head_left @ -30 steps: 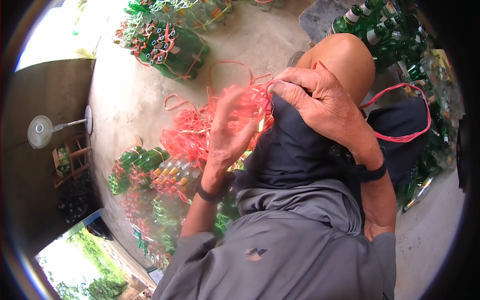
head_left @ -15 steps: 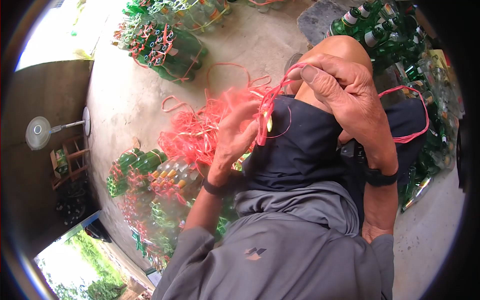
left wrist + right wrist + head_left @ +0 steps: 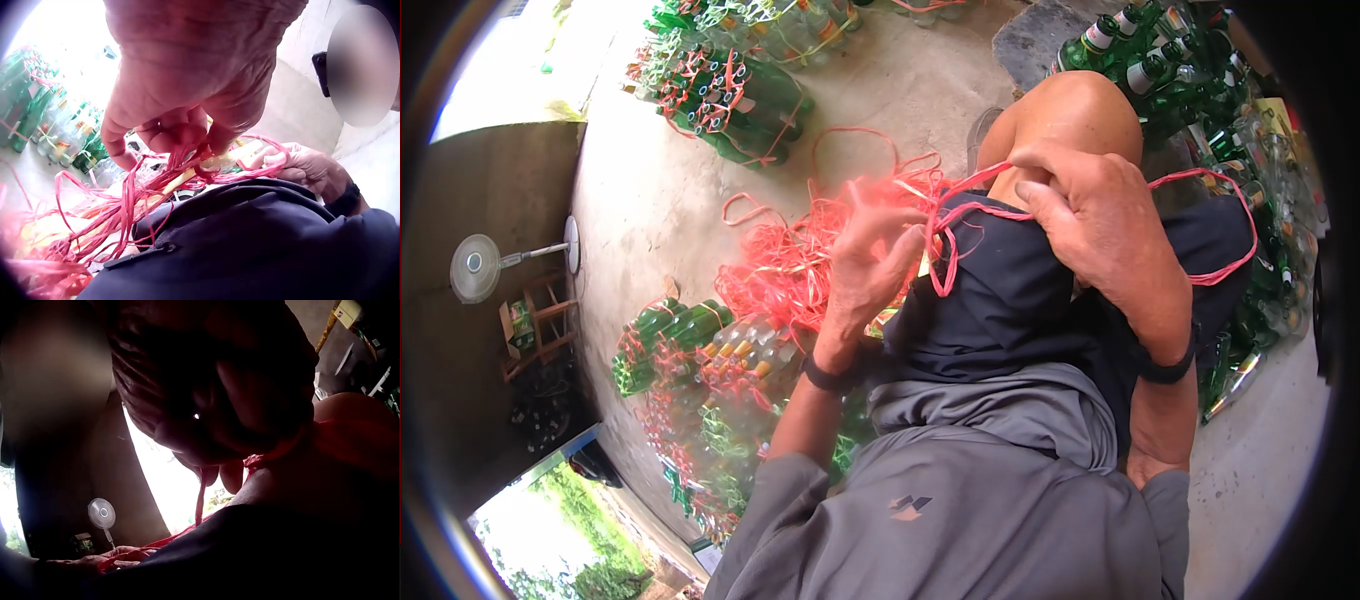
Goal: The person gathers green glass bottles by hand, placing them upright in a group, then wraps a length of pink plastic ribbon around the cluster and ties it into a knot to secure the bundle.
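In the head view a tangled heap of red plastic string (image 3: 785,262) lies left of the knee. The left hand (image 3: 868,262), at the heap's right side, has its fingers and thumb closed on a bunch of strands; the left wrist view shows that hand (image 3: 194,81) gripping red strands (image 3: 128,200). Over the dark shorts, the right hand (image 3: 1105,230) pinches a red strand between thumb and fingers. Looped strands (image 3: 943,255) hang between both hands. A long red strand (image 3: 1252,215) curves out to the right of the right hand. The right wrist view shows the right hand (image 3: 219,381) dark, with curled fingers.
Tied bundles of green bottles (image 3: 735,100) stand at the upper left, with more bundled bottles (image 3: 710,400) at the lower left. Loose green bottles (image 3: 1160,75) are piled on the right. A white fan (image 3: 476,268) stands by the far-left wall.
The right hand has moved right from beside the left hand, drawing strands across the shorts. Loops now spread between the hands. The left hand has shifted slightly and still holds strands.
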A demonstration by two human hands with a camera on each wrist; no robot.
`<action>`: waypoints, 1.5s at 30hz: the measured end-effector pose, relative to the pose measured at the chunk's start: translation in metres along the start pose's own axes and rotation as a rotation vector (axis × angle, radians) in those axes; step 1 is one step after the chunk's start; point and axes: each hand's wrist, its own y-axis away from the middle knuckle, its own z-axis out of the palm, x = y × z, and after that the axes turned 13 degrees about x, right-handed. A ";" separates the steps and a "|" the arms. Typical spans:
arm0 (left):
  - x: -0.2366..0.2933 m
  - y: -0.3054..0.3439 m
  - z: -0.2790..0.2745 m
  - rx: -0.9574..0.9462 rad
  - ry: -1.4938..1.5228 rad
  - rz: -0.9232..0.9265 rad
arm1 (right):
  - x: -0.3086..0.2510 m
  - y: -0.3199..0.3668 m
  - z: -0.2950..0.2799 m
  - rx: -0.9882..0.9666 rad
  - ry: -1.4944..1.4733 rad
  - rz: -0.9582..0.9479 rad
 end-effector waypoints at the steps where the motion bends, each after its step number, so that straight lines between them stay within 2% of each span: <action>1: 0.001 0.001 0.000 -0.014 -0.044 -0.019 | 0.003 0.001 0.005 0.069 0.187 -0.148; 4: 0.005 0.002 0.001 -0.009 0.024 -0.093 | -0.003 0.001 0.006 -0.011 0.289 -0.143; 8: 0.006 0.001 0.000 -0.023 -0.008 -0.070 | -0.008 -0.001 0.008 -0.009 0.336 -0.168; 11: 0.009 0.002 0.000 -0.028 0.029 -0.097 | -0.011 -0.003 0.011 -0.095 0.459 -0.160; 14: 0.012 0.001 -0.001 -0.057 0.055 -0.083 | -0.005 -0.003 0.014 -0.024 0.432 -0.227; 20: 0.008 0.000 -0.011 -0.099 0.048 -0.026 | 0.000 0.005 0.000 0.116 0.095 -0.212; 22: -0.002 -0.001 -0.012 -0.075 0.094 -0.158 | -0.002 0.007 -0.012 0.165 -0.081 -0.218; 23: -0.006 0.000 -0.013 -0.072 0.093 -0.157 | -0.003 0.010 -0.016 0.165 -0.082 -0.221; 25: -0.006 0.000 -0.013 -0.054 0.236 -0.265 | -0.004 0.019 -0.025 0.127 -0.220 -0.096; 27: -0.006 0.000 -0.014 -0.051 0.229 -0.253 | -0.005 0.025 -0.033 0.099 -0.205 -0.103; 29: -0.003 -0.002 -0.014 -0.047 0.223 -0.238 | -0.004 0.030 -0.039 0.160 -0.033 -0.176; 31: 0.004 -0.004 -0.015 -0.037 0.288 -0.329 | -0.004 0.031 -0.044 0.223 -0.051 -0.181; 33: 0.008 -0.006 -0.016 -0.047 0.309 -0.334 | -0.004 0.035 -0.051 0.288 -0.071 -0.186; 35: 0.007 -0.007 -0.017 -0.029 0.281 -0.326 | -0.004 0.040 -0.061 0.293 -0.121 -0.150; 36: 0.006 -0.007 -0.017 -0.028 0.280 -0.324 | -0.007 0.045 -0.066 0.284 -0.160 -0.061; 40: 0.003 -0.007 -0.016 -0.015 0.271 -0.289 | 0.005 0.064 -0.080 0.406 -0.193 -0.040; 45: -0.001 -0.007 -0.015 -0.016 0.218 -0.247 | 0.024 0.088 -0.102 0.405 -0.198 0.039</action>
